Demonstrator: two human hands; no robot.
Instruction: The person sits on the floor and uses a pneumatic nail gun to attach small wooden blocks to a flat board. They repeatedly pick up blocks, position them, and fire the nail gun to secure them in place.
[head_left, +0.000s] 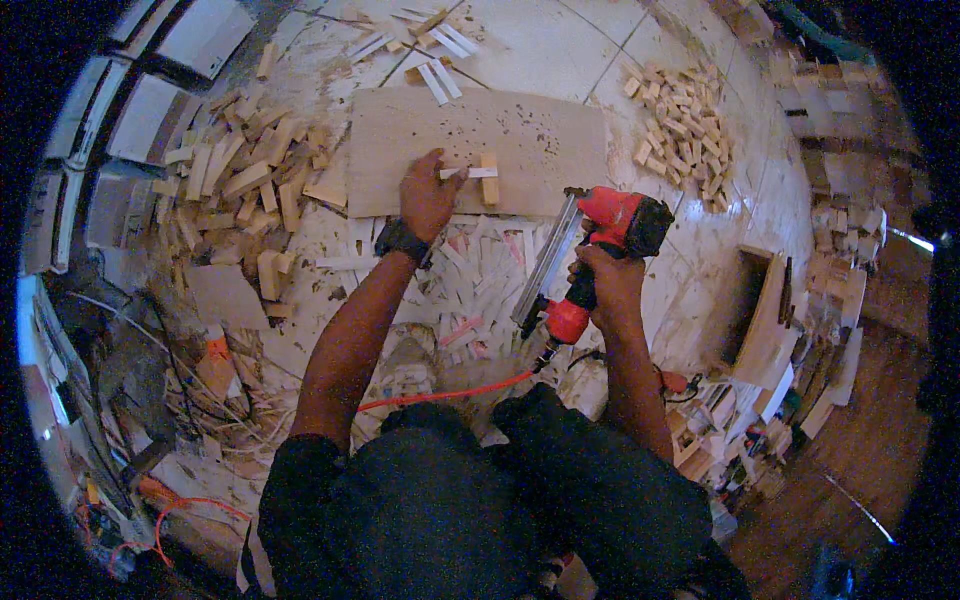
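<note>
My left hand (427, 203) pinches one end of a short white strip (468, 173). The strip's other end lies across a small wooden block (490, 192), which rests on a flat wooden board (560, 165) on the floor. My right hand (612, 280) is wrapped round the handle of a red and black pneumatic nail gun (612, 212). Its long, slanted magazine (553, 262) points down toward me, and the tool is held to the right of the block, apart from it. A red air hose (440, 397) runs from the handle's end toward the left.
Loose wooden blocks are heaped on the left (245, 180), and a pile of smaller blocks (685, 135) lies at the far right. White strips (437, 80) lie beyond the board. Paper-like scraps (480, 285) cover the floor before me. An open wooden box (755, 310) stands at right.
</note>
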